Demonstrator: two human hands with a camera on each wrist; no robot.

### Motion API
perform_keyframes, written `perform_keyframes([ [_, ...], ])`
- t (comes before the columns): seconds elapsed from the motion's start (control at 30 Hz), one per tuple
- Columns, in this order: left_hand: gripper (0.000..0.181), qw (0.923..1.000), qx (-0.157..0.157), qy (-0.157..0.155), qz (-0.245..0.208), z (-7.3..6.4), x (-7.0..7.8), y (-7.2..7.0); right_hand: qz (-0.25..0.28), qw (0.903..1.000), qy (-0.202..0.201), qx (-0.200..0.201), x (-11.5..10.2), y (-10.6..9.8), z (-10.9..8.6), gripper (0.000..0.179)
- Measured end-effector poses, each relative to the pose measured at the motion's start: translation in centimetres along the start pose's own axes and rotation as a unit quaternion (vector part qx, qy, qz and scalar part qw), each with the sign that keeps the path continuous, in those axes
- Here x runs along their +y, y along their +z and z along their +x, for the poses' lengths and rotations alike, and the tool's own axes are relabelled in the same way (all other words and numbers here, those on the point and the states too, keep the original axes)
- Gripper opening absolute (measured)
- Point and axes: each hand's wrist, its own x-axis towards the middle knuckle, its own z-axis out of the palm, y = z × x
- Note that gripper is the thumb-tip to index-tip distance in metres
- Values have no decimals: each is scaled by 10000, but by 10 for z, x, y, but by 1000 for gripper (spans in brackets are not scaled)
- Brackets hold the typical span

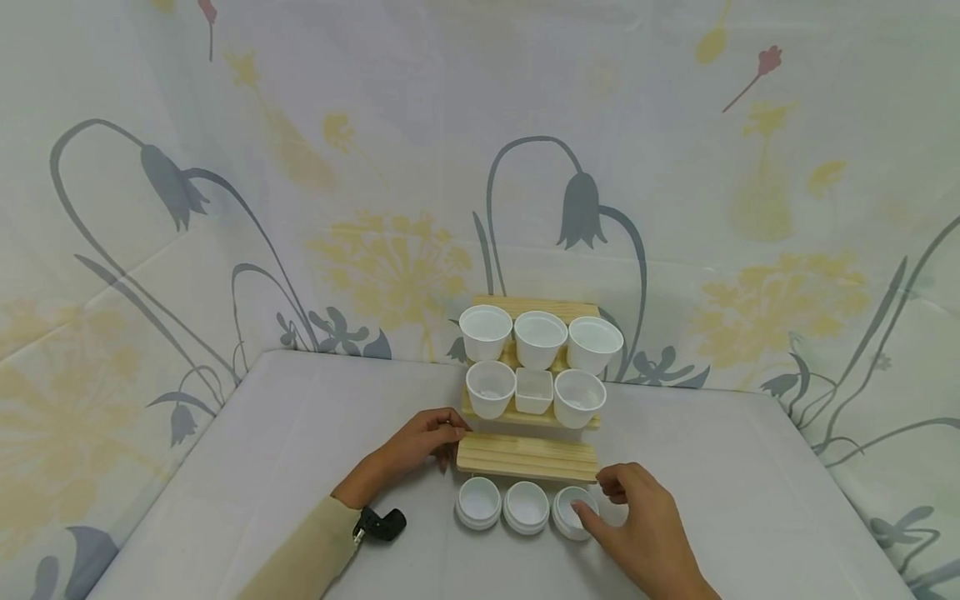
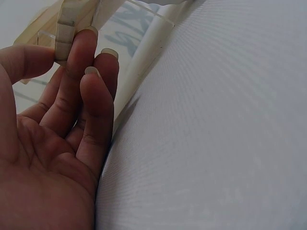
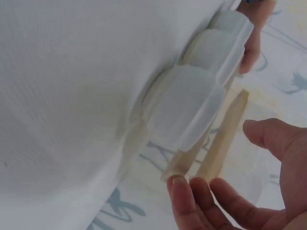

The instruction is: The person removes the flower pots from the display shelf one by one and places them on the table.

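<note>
A tiered wooden stand holds white cups, and its lowest wooden shelf (image 1: 527,457) is bare. My left hand (image 1: 424,442) is at that shelf's left end. In the left wrist view the thumb and a finger pinch the grooved end of a wooden slat (image 2: 65,29). My right hand (image 1: 641,525) is by the shelf's right end, its fingertips close to the wood; contact is unclear. Its thumb is apart from the fingers, over the rightmost small round white jar (image 1: 570,518). In the right wrist view, nothing lies between that thumb and the fingers.
Two more small white jars (image 1: 527,508) stand in the front row on the white cloth-covered table (image 1: 720,467). Higher up, the middle tier carries two round cups and a square cup (image 1: 534,392); several-sized space aside, the top tier carries three round cups (image 1: 540,337). A flower-patterned curtain (image 1: 420,150) hangs behind.
</note>
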Motion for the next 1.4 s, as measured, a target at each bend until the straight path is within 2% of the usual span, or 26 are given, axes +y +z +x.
perform_keyframes([
  [0.33, 24, 10000, 9, -29, 48, -1, -1, 0, -42, 9995, -12, 308, 3, -8, 13, 48],
  [0.97, 25, 10000, 15, -27, 2, -1, 3, 0, -176, 9988, 386, 229, 6, -20, 33, 58],
  [1.4, 25, 10000, 41, 4, 13, -1, 3, 0, 30, 9990, 342, 289, 6, -21, 44, 63],
])
